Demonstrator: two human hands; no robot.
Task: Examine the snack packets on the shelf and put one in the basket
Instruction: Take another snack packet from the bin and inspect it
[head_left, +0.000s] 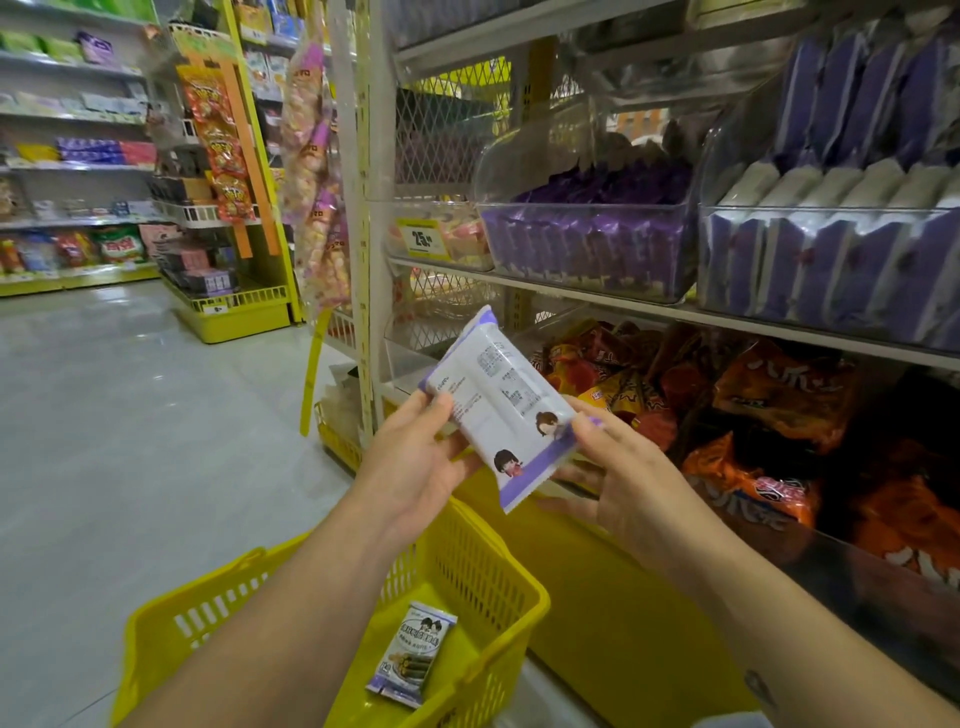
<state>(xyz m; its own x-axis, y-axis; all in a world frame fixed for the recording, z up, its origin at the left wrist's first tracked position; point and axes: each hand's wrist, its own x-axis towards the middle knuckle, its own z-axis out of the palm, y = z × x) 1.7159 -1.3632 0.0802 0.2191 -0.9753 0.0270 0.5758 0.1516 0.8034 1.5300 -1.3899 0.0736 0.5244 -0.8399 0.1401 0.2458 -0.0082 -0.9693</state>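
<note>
- The left hand (415, 457) and right hand (623, 478) pinch opposite edges of the purple-white snack packet (498, 395).
- Its long axis runs 11 to 5 o'clock.
- The yellow basket (457, 561) lies at 7 o'clock, nearer the left hand.

I see the held packet (501, 410) in the middle, between my left hand (415, 462) at 8 o'clock and my right hand (623, 478) at 4 o'clock. The basket (537, 603) is under them at 6 o'clock, with a second packet (413, 654) lying in it. The shelf (675, 310) stands at 2 o'clock.
</note>
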